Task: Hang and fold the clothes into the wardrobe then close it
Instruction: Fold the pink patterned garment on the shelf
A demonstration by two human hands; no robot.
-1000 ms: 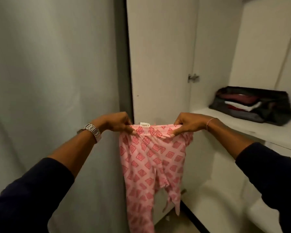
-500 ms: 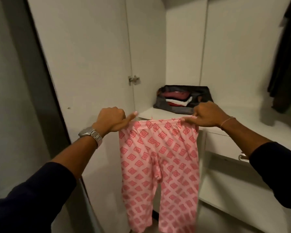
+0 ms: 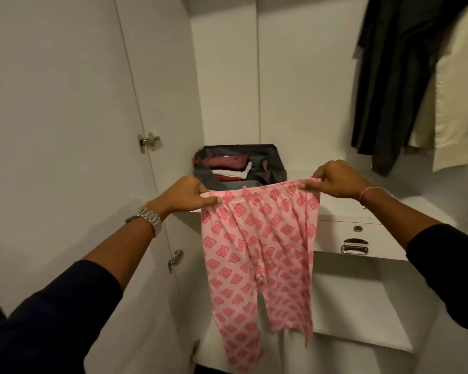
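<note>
Presently held up before the open wardrobe (image 3: 227, 76): pink trousers (image 3: 257, 255), patterned all over with darker pink diamonds.

Position: hanging full length from the waistband, legs dangling free in front of the shelf (image 3: 343, 211) and the drawer (image 3: 354, 240), clear of both as far as can be judged.

Hands: left hand (image 3: 189, 195) pinching the left end of the waistband, fingers curled, thumb laid along the top edge; right hand (image 3: 335, 179) pinching the right end likewise. Well apart, waistband drawn taut between them.

Handling, by judgement: light, thin, wholly limp; no stiffness, so sagging wherever unsupported. Not fragile, not slippery; slight stretch likely at the waistband. Best taken at the two waistband corners, as now, for squaring up; then at waistband and hems together for folding leg on leg. Hems apt to swing and twist if moved quickly.

Writing and labels: none readable. No tag visible on the trousers from this side; no brand mark on wardrobe or drawer.

Also present: dark fabric bag (image 3: 241, 166) at the back of the shelf, holding folded clothes in red and white; dark garment (image 3: 389, 82) and cream garment (image 3: 454, 103) hanging at the right; metal drawer handle (image 3: 355, 247); door hinge (image 3: 149, 141); watch (image 3: 150, 218) on the left wrist, thin bracelet (image 3: 369, 191) on the right.
</note>
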